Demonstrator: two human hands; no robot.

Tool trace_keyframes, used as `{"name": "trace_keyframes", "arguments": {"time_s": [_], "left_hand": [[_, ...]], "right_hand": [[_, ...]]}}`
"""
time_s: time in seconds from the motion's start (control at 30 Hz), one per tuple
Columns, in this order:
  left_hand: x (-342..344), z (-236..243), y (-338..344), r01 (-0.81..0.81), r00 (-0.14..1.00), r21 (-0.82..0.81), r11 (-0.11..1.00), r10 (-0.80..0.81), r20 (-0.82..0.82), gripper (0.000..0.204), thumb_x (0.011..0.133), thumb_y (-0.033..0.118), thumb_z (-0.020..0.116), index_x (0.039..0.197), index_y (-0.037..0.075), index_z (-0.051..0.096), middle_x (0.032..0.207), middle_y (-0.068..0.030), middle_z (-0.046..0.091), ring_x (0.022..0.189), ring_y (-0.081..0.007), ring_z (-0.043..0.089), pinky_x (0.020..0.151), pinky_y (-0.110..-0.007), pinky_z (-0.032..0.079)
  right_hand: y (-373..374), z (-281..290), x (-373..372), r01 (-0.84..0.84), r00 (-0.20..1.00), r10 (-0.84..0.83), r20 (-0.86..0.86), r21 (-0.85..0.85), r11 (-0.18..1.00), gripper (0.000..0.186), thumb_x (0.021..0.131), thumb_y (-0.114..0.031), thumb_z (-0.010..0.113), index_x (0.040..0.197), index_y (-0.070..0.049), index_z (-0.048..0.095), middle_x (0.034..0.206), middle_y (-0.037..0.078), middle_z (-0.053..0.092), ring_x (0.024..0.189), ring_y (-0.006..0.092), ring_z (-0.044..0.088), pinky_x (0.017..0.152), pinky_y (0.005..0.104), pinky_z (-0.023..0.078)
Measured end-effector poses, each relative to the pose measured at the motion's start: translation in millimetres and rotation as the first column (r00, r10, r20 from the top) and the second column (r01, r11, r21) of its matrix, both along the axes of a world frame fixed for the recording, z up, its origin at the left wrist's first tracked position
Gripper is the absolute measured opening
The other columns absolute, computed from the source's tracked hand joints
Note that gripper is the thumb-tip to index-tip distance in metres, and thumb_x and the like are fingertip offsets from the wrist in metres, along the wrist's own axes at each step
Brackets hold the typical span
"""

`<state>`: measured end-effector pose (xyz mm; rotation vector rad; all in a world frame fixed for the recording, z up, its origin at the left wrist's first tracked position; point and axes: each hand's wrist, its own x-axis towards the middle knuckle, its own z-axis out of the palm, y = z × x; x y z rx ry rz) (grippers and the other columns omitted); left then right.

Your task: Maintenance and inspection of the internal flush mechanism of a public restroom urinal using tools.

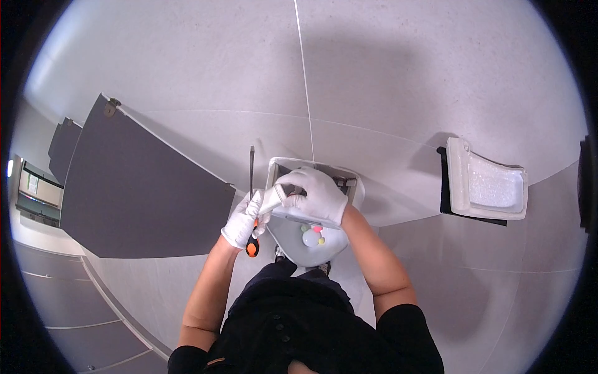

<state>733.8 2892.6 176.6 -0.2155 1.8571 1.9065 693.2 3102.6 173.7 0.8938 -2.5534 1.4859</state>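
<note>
My left hand (247, 218), in a white glove, is closed around a screwdriver (251, 174). Its blade points away from me, and the orange-and-black handle shows below the palm. A small white block-like part (273, 199) lies between my two hands, against the left fingers. My right hand (317, 196), also gloved in white, curls its thumb and fingers at the other end of that part. Below it is the open top of a white urinal (274, 167), with fittings (344, 182) partly visible inside. My right hand hides much of this opening.
Several coloured balls (317, 229) lie in the urinal bowl (293, 244) close to my body. A dark grey partition (146, 193) stands to the left. At right, a hollow white ceramic piece (460, 181) rests over a black sheet or support (445, 187). A tiled wall (374, 75) lies ahead.
</note>
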Motion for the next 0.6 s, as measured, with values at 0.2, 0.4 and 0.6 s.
{"name": "trace_keyframes", "arguments": {"time_s": [0.2, 0.4, 0.6], "left_hand": [[1, 5, 0, 0.075, 0.997, 0.035, 0.997, -0.074, -0.021, 0.053, 0.094, 0.054, 0.041, 0.117, 0.007, 0.049, 0.068, -0.0015, 0.05, 0.047, -0.0071, 0.042, 0.04, -0.02, 0.032], [2, 5, -1, 0.088, 0.996, 0.086, 0.992, -0.089, 0.002, 0.056, 0.092, 0.055, 0.043, 0.118, 0.006, 0.048, 0.067, -0.0015, 0.049, 0.051, -0.0072, 0.045, 0.042, -0.019, 0.033], [3, 8, 4, -0.02, 1.0, 0.128, 0.992, 0.018, 0.015, 0.045, 0.094, 0.041, 0.05, 0.121, 0.006, 0.047, 0.069, -0.0045, 0.054, 0.049, -0.0072, 0.045, 0.041, -0.019, 0.031]], "right_hand": [[4, -17, -8, -0.067, 0.994, 0.07, 0.08, -0.046, 0.997, 0.029, 0.078, -0.024, 0.067, 0.1, -0.006, 0.064, 0.097, 0.014, 0.064, 0.093, 0.0314, 0.059, 0.081, 0.0384, 0.046], [4, -16, -11, -0.123, 0.949, 0.154, 0.274, -0.128, 0.984, 0.026, 0.085, -0.024, 0.06, 0.1, -0.003, 0.063, 0.098, 0.015, 0.064, 0.093, 0.0307, 0.06, 0.081, 0.0362, 0.046], [3, -21, -10, -0.156, 0.923, 0.25, 0.292, -0.31, 0.938, 0.03, 0.091, -0.014, 0.052, 0.119, -0.004, 0.055, 0.11, 0.014, 0.062, 0.1, 0.0239, 0.058, 0.088, 0.0318, 0.044]]}}
